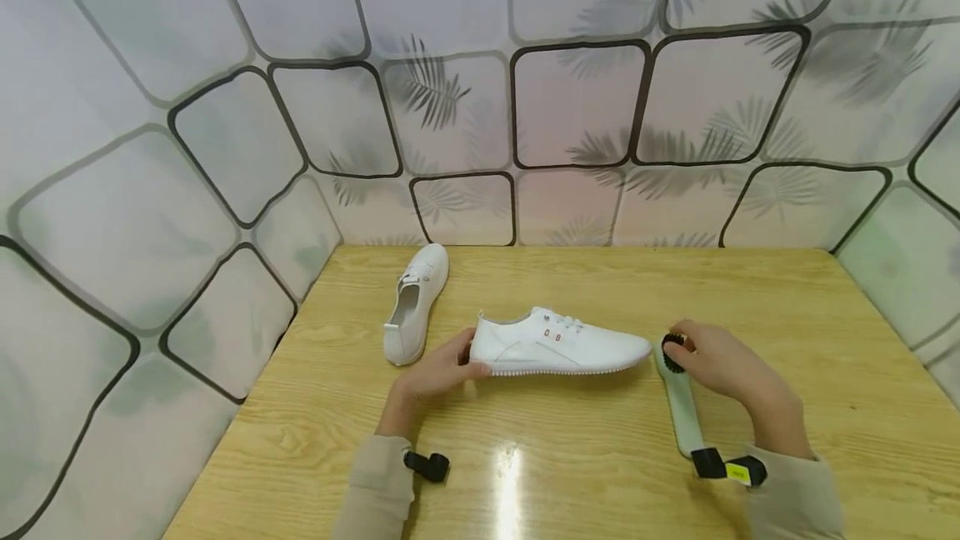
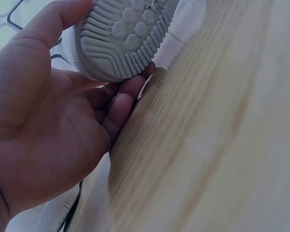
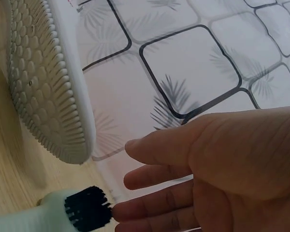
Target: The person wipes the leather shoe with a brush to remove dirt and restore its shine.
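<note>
In the head view my left hand (image 1: pixel 442 371) grips the heel of a white lace-up shoe (image 1: pixel 558 346), toe to the right. The left wrist view shows the thumb and fingers of my left hand (image 2: pixel 53 106) around the heel, and the ridged sole (image 2: pixel 130 38) tilted above the wood. A pale green brush (image 1: pixel 681 407) with black bristles (image 3: pixel 89 209) lies bristles up beyond the toe. My right hand (image 1: pixel 723 365) is at the brush's head. Seen from the right wrist, its fingers (image 3: pixel 154 200) are extended, their tips at the edge of the bristles.
A second white shoe (image 1: pixel 417 304) stands on the wooden table (image 1: pixel 585 448) behind my left hand, toe toward the back. Patterned wall covering (image 1: pixel 577 107) encloses the table at the back and both sides. Each wrist wears a black strapped device (image 1: pixel 427 466).
</note>
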The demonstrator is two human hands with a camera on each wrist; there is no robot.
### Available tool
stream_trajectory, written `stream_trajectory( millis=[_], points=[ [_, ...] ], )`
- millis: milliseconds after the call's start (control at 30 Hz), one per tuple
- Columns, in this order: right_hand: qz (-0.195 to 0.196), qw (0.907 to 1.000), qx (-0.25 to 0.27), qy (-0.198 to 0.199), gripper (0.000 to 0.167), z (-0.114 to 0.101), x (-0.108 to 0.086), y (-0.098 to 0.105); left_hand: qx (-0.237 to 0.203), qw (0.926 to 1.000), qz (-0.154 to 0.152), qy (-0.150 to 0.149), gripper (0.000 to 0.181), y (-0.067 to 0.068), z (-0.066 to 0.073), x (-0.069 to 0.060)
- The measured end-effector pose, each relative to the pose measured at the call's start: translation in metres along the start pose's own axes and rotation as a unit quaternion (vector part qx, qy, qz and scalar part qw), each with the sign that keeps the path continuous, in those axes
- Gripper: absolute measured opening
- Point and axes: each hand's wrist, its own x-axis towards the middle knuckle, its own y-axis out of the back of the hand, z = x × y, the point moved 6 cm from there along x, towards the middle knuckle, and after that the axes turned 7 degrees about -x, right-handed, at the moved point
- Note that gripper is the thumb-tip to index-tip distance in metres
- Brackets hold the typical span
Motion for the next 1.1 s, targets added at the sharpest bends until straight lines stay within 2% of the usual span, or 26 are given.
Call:
stream_trajectory(
  millis=[233, 400, 500, 667, 833, 1100],
  points=[
    [-0.001, 0.9999, 0.0, -0.012, 0.023, 0.015, 0.0, 0.007, 0.026, 0.9992, 0.027, 0.016, 0.067, 0.007, 0.002, 0.003],
    [-0.051, 0.9984, 0.006, -0.022, 0.027, 0.022, -0.008, 0.0, 0.0, 0.9993, 0.028, 0.023, 0.069, 0.001, -0.001, 0.003],
    [-0.096, 0.9933, 0.029, -0.057, 0.032, 0.026, -0.01, -0.007, -0.01, 0.999, 0.027, 0.035, 0.073, 0.002, 0.0, 0.004],
    [-0.141, 0.9801, 0.056, -0.128, 0.039, 0.034, -0.012, -0.021, 0.014, 0.9991, 0.022, 0.032, 0.073, 0.004, -0.001, 0.003],
    [-0.147, 0.9774, 0.046, -0.145, 0.048, 0.036, -0.009, -0.027, 0.025, 0.9989, 0.022, 0.033, 0.071, 0.003, -0.004, 0.002],
    [-0.137, 0.9794, 0.036, -0.144, 0.052, 0.035, -0.005, -0.028, 0.01, 0.9988, 0.033, 0.036, 0.072, 0.003, -0.003, 0.004]
  ],
)
